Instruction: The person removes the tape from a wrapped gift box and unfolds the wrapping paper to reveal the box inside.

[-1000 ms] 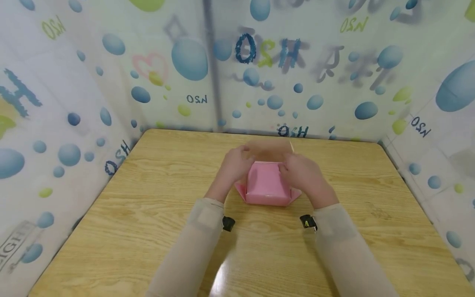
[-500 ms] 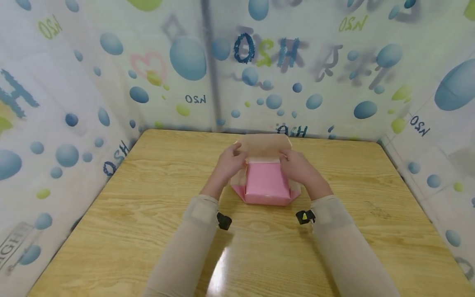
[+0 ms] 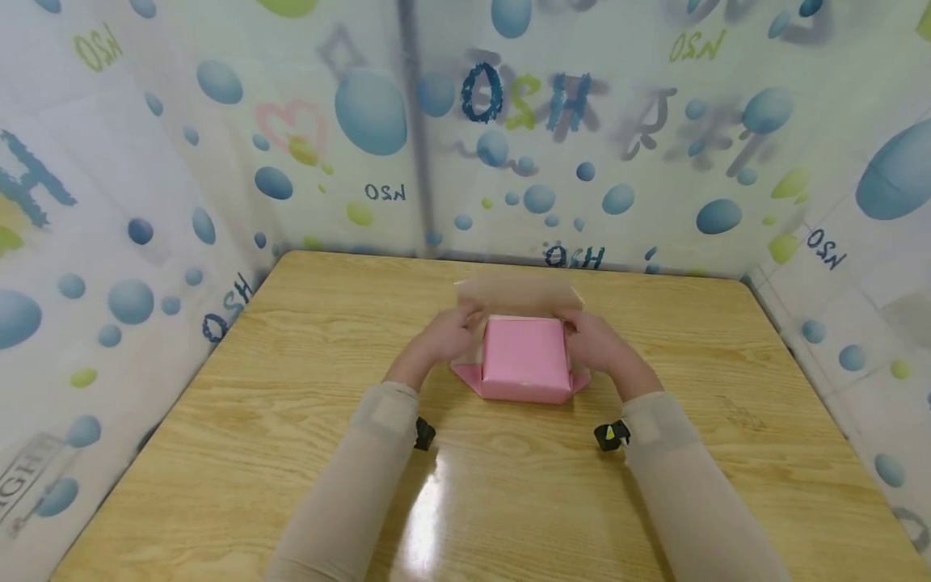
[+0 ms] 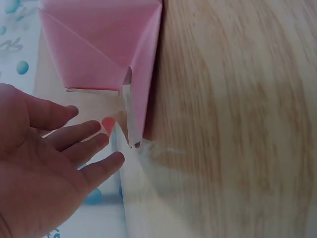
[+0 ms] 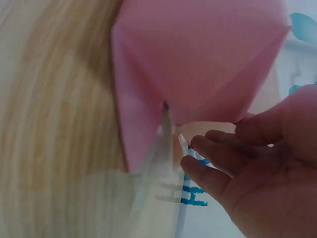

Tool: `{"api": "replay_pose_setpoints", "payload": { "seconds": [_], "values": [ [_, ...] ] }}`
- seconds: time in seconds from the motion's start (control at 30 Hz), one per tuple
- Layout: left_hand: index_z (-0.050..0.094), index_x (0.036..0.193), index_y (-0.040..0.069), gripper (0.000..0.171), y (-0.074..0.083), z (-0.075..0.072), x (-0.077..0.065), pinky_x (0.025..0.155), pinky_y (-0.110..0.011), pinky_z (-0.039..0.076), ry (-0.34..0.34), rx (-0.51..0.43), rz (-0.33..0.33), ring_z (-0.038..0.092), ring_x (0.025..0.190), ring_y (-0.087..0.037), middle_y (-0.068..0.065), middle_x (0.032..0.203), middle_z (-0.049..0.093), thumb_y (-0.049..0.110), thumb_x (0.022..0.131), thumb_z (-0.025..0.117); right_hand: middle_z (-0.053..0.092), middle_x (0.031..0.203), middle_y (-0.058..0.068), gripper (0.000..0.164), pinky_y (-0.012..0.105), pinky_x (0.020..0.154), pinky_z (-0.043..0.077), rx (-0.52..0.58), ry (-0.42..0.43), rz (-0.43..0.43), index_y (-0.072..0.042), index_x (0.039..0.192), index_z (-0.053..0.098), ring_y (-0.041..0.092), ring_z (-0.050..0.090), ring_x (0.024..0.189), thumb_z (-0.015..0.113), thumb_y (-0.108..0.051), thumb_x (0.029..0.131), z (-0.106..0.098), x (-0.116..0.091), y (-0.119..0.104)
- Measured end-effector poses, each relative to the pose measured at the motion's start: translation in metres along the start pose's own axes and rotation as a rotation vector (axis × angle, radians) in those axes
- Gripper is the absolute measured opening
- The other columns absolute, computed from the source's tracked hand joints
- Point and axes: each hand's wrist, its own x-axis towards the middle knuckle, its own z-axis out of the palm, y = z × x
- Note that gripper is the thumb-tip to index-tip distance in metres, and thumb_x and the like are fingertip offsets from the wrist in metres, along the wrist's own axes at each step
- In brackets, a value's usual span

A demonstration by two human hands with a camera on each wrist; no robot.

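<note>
A pink cardboard box (image 3: 525,352) sits on the table, its pink top panel level. Behind it stands a raised flap (image 3: 520,295) with a plain brown inner face. Small pink side flaps (image 3: 469,377) splay out at the front corners. My left hand (image 3: 445,335) is at the box's back left corner; in the left wrist view its fingers (image 4: 84,146) are loosely extended beside the cardboard edges. At the back right corner is my right hand (image 3: 596,341). The right wrist view shows its thumb right at a pink panel's edge, with relaxed fingers (image 5: 210,173) below.
The wooden table (image 3: 291,404) spreads around the box on all sides. A wall covering (image 3: 618,145) printed with blue bubbles and lettering borders its back and sides. Black wrist straps (image 3: 612,435) show at the cuffs of both light sleeves.
Both hands have moved outward from the box top to its back corners, uncovering the pink panel. The brown flap rose higher half a second ago and now appears lower and wider.
</note>
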Motion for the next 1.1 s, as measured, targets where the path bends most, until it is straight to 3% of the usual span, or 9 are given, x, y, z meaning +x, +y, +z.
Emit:
{"api": "replay_pose_setpoints", "payload": {
  "seconds": [0.23, 0.3, 0.43, 0.53, 0.6, 0.7, 0.87, 1.1],
  "values": [
    [0.039, 0.162, 0.005, 0.057, -0.004, 0.002, 0.000, 0.124, -0.049, 0.042, -0.096, 0.126, 0.005, 0.048, 0.152, -0.036, -0.018, 0.163, 0.051, 0.008, 0.106, 0.040, 0.034, 0.169, 0.029, 0.067, 0.061, 0.128, 0.032, -0.007, -0.038, -0.010, -0.001, 0.169, 0.016, 0.047, 0.035, 0.157, 0.038, -0.007, 0.106, 0.006, -0.003, 0.011],
    [0.038, 0.163, 0.006, 0.055, -0.004, 0.002, 0.001, 0.123, -0.049, 0.044, -0.083, 0.114, 0.017, 0.049, 0.151, -0.036, -0.017, 0.164, 0.050, 0.011, 0.108, 0.039, 0.032, 0.170, 0.028, 0.067, 0.060, 0.128, 0.032, -0.005, -0.025, -0.023, -0.001, 0.169, 0.015, 0.046, 0.033, 0.158, 0.037, -0.008, 0.107, 0.006, -0.004, 0.013],
    [0.037, 0.163, 0.005, 0.053, -0.004, 0.002, 0.004, 0.127, -0.049, 0.038, -0.019, 0.080, 0.037, 0.047, 0.152, -0.036, -0.018, 0.165, 0.047, 0.009, 0.110, 0.042, 0.034, 0.169, 0.030, 0.063, 0.058, 0.115, 0.048, -0.015, 0.015, -0.048, -0.003, 0.170, 0.017, 0.047, 0.048, 0.148, 0.034, -0.011, 0.110, 0.005, -0.005, 0.015],
    [0.039, 0.161, 0.000, 0.052, -0.006, 0.001, 0.009, 0.131, -0.050, 0.033, 0.024, 0.107, 0.049, 0.043, 0.155, -0.038, -0.021, 0.165, 0.046, 0.006, 0.109, 0.041, 0.039, 0.165, 0.033, 0.059, 0.058, 0.104, 0.051, -0.048, 0.033, -0.050, -0.004, 0.169, 0.019, 0.048, 0.055, 0.138, 0.032, -0.015, 0.112, 0.003, -0.004, 0.015],
    [0.041, 0.159, -0.001, 0.049, -0.008, 0.002, 0.012, 0.133, -0.050, 0.028, 0.036, 0.148, 0.046, 0.038, 0.157, -0.039, -0.021, 0.166, 0.044, 0.011, 0.112, 0.040, 0.040, 0.164, 0.032, 0.059, 0.059, 0.108, 0.050, -0.052, 0.024, -0.031, -0.005, 0.169, 0.021, 0.047, 0.054, 0.138, 0.032, -0.013, 0.112, 0.002, -0.001, 0.015],
    [0.042, 0.159, -0.001, 0.049, -0.010, 0.002, 0.017, 0.136, -0.049, 0.020, 0.026, 0.214, 0.009, 0.032, 0.161, -0.038, -0.021, 0.168, 0.042, 0.019, 0.114, 0.038, 0.036, 0.168, 0.029, 0.060, 0.062, 0.120, 0.043, -0.072, -0.005, -0.012, -0.005, 0.169, 0.023, 0.047, 0.047, 0.148, 0.033, -0.009, 0.109, 0.001, 0.005, 0.017],
    [0.041, 0.160, 0.001, 0.051, -0.015, 0.004, 0.022, 0.137, -0.048, 0.013, -0.013, 0.347, -0.048, 0.026, 0.164, -0.034, -0.018, 0.170, 0.040, 0.026, 0.116, 0.034, 0.028, 0.173, 0.026, 0.062, 0.063, 0.126, 0.035, -0.097, -0.062, 0.012, -0.005, 0.168, 0.024, 0.047, 0.039, 0.154, 0.036, -0.008, 0.108, 0.003, 0.014, 0.025],
    [0.047, 0.160, 0.009, 0.052, -0.019, 0.005, 0.022, 0.129, -0.066, 0.027, -0.050, 0.469, -0.123, 0.019, 0.165, -0.043, -0.011, 0.176, 0.029, 0.034, 0.116, 0.036, 0.016, 0.175, 0.029, 0.059, 0.063, 0.131, 0.021, -0.182, -0.107, -0.007, 0.004, 0.166, 0.025, 0.050, 0.019, 0.161, 0.037, -0.013, 0.110, 0.007, 0.019, 0.030]
  ]
}}
